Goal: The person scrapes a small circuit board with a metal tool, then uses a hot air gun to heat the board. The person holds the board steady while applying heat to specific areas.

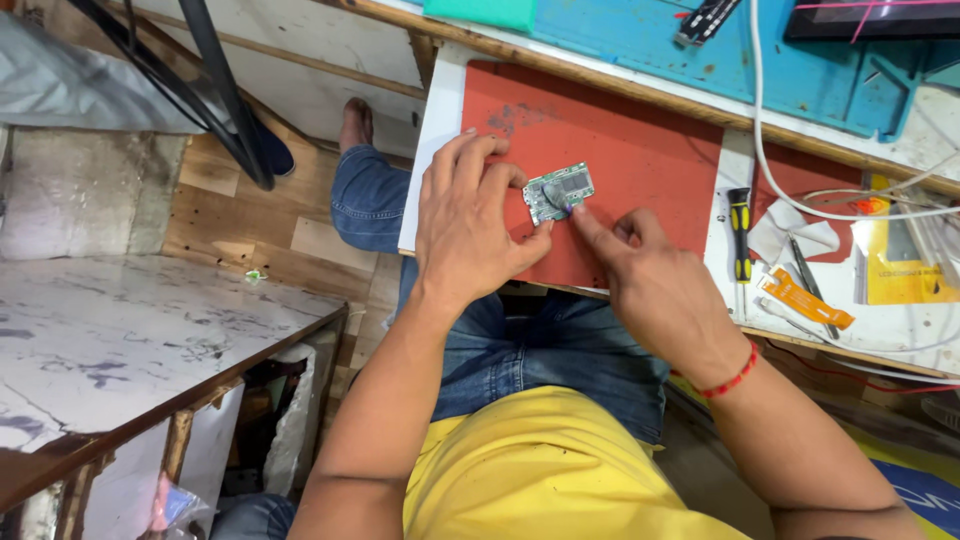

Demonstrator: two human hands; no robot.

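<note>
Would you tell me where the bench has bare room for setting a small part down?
The red mat is bare beyond the circuit board, toward the blue mat. Right of it, the screwdriver, white cables and orange flex strip crowd the bench.

Bare red mat (640,150) lies open above and to the right of the small circuit board (559,192), giving room to pass. The left hand (470,225) blocks the board's left side; the right hand (650,280) blocks its lower right. Further right, a screwdriver (739,235), an orange flex strip (805,298) and white cables (800,200) crowd the bench.
</note>
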